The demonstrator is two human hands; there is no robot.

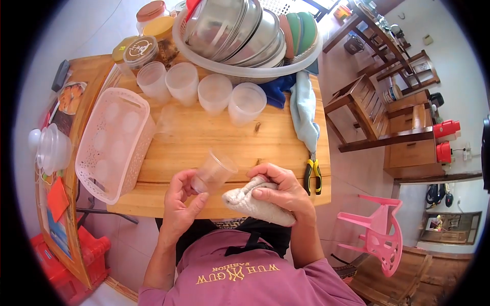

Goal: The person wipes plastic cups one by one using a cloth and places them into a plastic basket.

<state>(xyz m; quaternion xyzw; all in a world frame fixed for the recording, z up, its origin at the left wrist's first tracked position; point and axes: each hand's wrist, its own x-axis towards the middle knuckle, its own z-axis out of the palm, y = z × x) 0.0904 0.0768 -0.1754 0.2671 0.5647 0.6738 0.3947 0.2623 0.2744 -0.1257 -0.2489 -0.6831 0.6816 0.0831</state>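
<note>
My left hand [182, 204] grips a clear plastic cup [216, 172] near its base, its mouth tilted up and to the right. In my right hand [286, 191] is a folded whitish cloth [250, 201], held just right of the cup and apart from it. Beyond the hands, several stacks of translucent plastic cups [214, 93] stand in a row on the wooden table [204, 137]. To the left sits a pale pink plastic basket [138, 148] with round shapes faintly showing inside.
A large white basket [245, 71] of metal bowls [214, 25] fills the table's back. Lidded jars [140, 51] stand beside it. Yellow-black pliers [313, 176] and a light blue cloth [304, 112] lie along the right edge. A pink plastic chair [375, 219] stands on the floor.
</note>
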